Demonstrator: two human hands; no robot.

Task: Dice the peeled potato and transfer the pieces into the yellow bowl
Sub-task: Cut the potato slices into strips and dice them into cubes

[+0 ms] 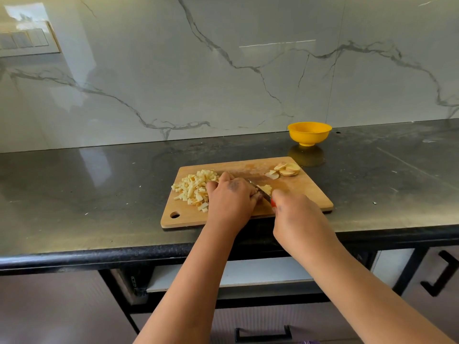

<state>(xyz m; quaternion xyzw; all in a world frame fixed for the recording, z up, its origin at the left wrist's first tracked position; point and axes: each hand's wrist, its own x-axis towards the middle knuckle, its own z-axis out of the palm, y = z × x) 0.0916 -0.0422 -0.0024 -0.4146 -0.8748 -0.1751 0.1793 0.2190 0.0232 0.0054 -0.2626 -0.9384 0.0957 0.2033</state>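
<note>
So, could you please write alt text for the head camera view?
A person's right hand cuts potato with a red-handled knife on a wooden cutting board while the left hand steadies it. Diced potato lies left; a yellow bowl stands behind.

I am seeing open dark counter (87,184) lying left of the cutting board (188,219), and more of it stretching right. The diced pile (192,187) is taking up the board's left part and the potato slices (285,170) its far right corner. Bare board is lying between them, leading toward the yellow bowl (309,133), which is standing just beyond against the marble wall (223,70).
</note>
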